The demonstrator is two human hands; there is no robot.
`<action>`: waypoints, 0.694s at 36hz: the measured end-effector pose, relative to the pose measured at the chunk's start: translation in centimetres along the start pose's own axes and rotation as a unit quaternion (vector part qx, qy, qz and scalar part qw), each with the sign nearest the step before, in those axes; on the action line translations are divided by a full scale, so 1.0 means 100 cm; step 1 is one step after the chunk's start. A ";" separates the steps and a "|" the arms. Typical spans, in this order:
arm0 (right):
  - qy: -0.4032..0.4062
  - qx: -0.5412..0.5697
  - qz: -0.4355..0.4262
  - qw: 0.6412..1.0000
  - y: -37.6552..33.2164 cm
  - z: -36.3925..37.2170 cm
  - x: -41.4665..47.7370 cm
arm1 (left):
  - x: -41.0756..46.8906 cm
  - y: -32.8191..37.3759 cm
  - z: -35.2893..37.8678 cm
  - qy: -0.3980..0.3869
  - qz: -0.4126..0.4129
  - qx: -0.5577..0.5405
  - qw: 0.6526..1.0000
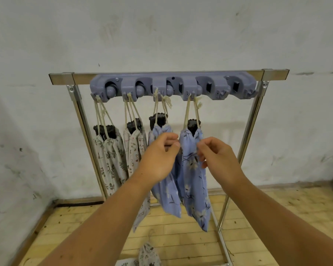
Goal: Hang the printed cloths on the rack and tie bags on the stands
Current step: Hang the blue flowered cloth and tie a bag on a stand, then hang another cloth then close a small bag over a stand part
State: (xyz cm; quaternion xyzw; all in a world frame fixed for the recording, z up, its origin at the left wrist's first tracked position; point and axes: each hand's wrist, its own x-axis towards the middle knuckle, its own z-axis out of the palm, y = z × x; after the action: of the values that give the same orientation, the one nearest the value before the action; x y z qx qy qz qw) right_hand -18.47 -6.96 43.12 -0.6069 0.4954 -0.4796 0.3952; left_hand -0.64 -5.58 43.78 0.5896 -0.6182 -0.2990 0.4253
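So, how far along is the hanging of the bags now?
Done: two cream bags and two blue bags hang by cords from the purple hook bar. In hand: the left hand and right hand are at the rightmost blue bag; grip unclear. Left: two right-end hooks are empty, and more bags lie below.

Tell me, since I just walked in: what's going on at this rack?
A person is hanging drawstring bags from a purple holder fixed to a metal rack. Four of its hooks already carry bags: pale floral bags on the left, blue ones to their right. The left hand and right hand are at the rightmost blue bag, fingers curled by its edges; whether they pinch it is unclear. Two free hooks remain, and a spare bag lies on the floor.
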 end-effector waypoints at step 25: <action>-0.106 -0.025 0.115 0.987 0.122 0.101 -0.083 | -0.077 -0.153 -0.015 -0.090 -0.088 0.034 0.991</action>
State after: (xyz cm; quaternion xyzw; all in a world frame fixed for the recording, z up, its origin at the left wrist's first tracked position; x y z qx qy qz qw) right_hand -11.78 -1.16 27.59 -0.6034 0.5289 -0.3515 0.4823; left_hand 7.51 0.28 29.84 0.6265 -0.6096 -0.3660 0.3193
